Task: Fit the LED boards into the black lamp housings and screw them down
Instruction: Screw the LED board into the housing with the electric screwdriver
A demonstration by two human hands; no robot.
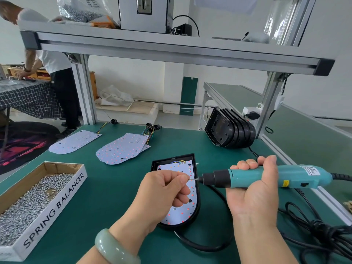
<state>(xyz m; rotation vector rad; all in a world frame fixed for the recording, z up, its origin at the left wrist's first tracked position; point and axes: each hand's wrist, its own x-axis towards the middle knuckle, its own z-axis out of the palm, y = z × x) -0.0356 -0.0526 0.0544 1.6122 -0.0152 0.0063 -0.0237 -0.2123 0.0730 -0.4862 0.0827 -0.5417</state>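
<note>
We pinch a small screw (pixel 192 179) in our curled left hand (pixel 163 191), knuckles up, meeting the bit of the teal screwdriver (pixel 276 175) that our right hand (pixel 255 193) grips palm-up and level. Beneath them, at six o'clock on the table (pixel 114 197), the LED board (pixel 182 212) sits in its black housing (pixel 172 159). Spare housings (pixel 230 128) stand at two o'clock.

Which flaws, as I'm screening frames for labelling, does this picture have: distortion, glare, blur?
Head view: wide-angle lens splays the grey aluminium frame's uprights; light soft and even, shadows faint; glare streaks on the clear plastic sheet; teal electric screwdriver and white LED board in its black housing sharp, no motion blur.
</note>
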